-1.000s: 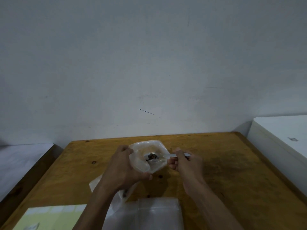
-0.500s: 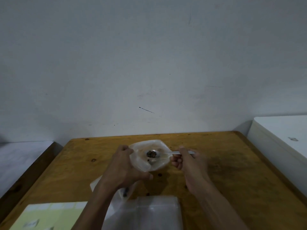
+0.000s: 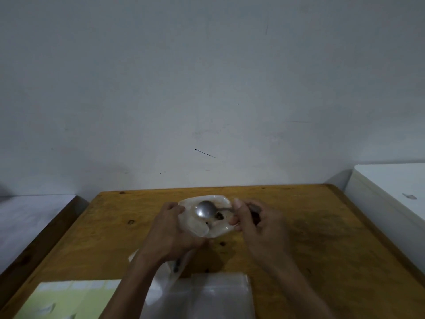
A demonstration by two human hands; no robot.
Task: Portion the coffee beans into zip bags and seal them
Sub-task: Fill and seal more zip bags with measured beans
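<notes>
My left hand [image 3: 171,231] grips a clear zip bag [image 3: 202,229] from its left side and holds its mouth wide open above the wooden table [image 3: 322,238]. A few dark coffee beans [image 3: 218,216] lie inside the bag. My right hand [image 3: 257,223] pinches the handle of a metal spoon [image 3: 205,209], whose bowl sits over the bag's mouth, turned and showing no beans. A stack of flat clear zip bags [image 3: 207,295] lies at the table's near edge between my forearms.
A pale green-yellow sheet [image 3: 66,300] lies at the near left corner. A white box-like surface [image 3: 395,192] stands right of the table and a lower white surface [image 3: 27,217] to the left. A plain wall rises behind the table.
The spoon carried beans over the bag's mouth; now its bowl is tipped and bare, and beans lie in the bag. My right hand shifted slightly right.
</notes>
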